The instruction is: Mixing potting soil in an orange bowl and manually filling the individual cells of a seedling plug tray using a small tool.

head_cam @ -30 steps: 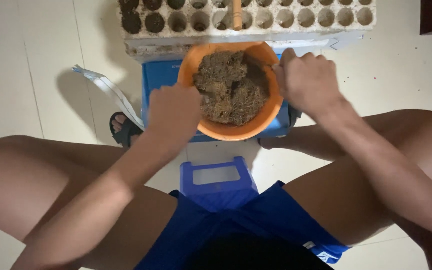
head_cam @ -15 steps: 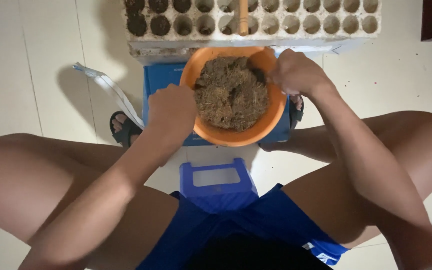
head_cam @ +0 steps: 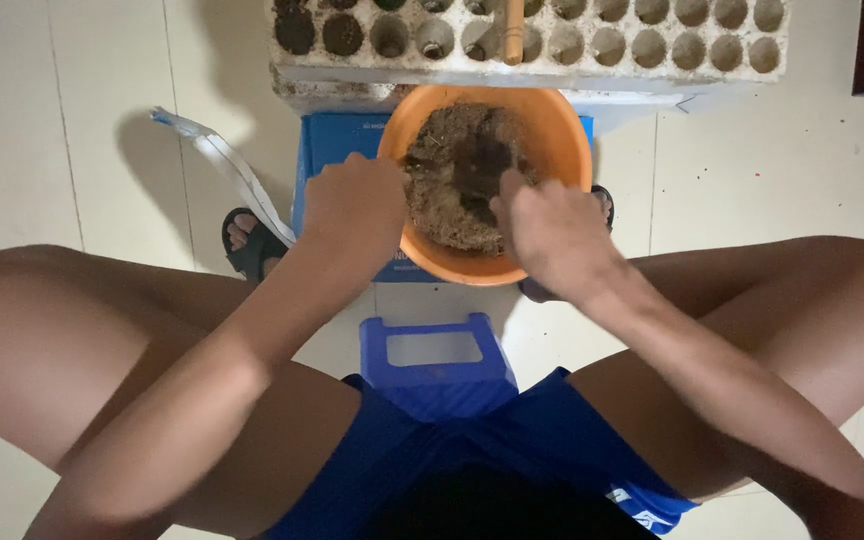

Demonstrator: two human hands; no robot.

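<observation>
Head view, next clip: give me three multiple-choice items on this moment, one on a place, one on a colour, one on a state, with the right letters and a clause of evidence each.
1. Where does the wooden stick stand?
A. in the white cell tray beyond the bowl
B. on the blue stool
C. in the right hand

2. What colour is the bowl?
A. green
B. orange
C. white

3. How does the left hand stand?
A. flat on the floor
B. raised clear of everything
C. closed on the bowl's near-left rim

Key:
1 A, the wooden stick rises from a hole of the cell tray.
2 B, the bowl wall is orange.
3 C, the left hand wraps the rim, while the right hand reaches into the brown fibrous soil.
</observation>
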